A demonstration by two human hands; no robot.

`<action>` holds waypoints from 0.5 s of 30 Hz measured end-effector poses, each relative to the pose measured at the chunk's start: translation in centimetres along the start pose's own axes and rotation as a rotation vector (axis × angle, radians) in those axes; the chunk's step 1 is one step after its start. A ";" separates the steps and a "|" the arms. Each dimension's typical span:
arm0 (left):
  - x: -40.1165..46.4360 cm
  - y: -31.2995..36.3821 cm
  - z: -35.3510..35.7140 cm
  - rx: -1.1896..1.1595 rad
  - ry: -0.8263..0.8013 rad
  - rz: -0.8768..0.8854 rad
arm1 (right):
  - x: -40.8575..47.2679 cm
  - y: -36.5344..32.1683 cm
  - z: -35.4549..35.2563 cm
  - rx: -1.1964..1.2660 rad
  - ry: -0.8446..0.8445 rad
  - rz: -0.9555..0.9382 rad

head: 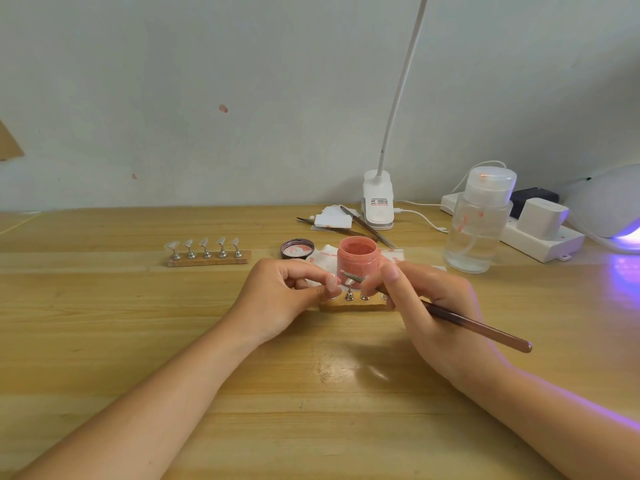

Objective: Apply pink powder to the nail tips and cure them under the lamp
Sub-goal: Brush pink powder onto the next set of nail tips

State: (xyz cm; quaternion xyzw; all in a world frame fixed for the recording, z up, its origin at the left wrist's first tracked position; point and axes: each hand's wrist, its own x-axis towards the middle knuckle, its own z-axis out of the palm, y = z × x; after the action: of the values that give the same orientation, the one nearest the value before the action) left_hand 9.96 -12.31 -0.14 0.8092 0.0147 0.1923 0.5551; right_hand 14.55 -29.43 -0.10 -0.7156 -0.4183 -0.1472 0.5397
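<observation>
An open jar of pink powder [356, 262] stands mid-table on a stained white tissue [320, 258]. Just in front lies a wooden strip [349, 305] with metal nail-tip stands; one nail tip [348, 282] shows between my hands. My right hand [426, 306] grips a brown brush [485, 330] whose tip touches that nail tip. My left hand [287, 292] has its fingers curled at the strip's left end, seemingly pinching a stand there; what it holds is hidden. A second strip [207, 259] with several clear nail tips sits at the left. The curing lamp [609, 209] glows purple at the far right.
The jar's lid [297, 249] lies left of the jar. A clear pump bottle [479, 223] stands to the right. Behind are a white clip lamp [378, 202], spare brushes [367, 226], white pads [332, 218] and a power strip [540, 233] with plugs.
</observation>
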 end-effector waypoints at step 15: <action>0.1 -0.4 0.1 -0.013 0.000 0.049 | -0.2 0.1 0.2 0.084 -0.076 0.027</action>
State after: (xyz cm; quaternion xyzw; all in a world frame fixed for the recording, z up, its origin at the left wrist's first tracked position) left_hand 10.15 -12.18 -0.53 0.8057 -0.0066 0.2059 0.5554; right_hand 14.45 -29.40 -0.39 -0.7030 -0.4349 -0.0950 0.5546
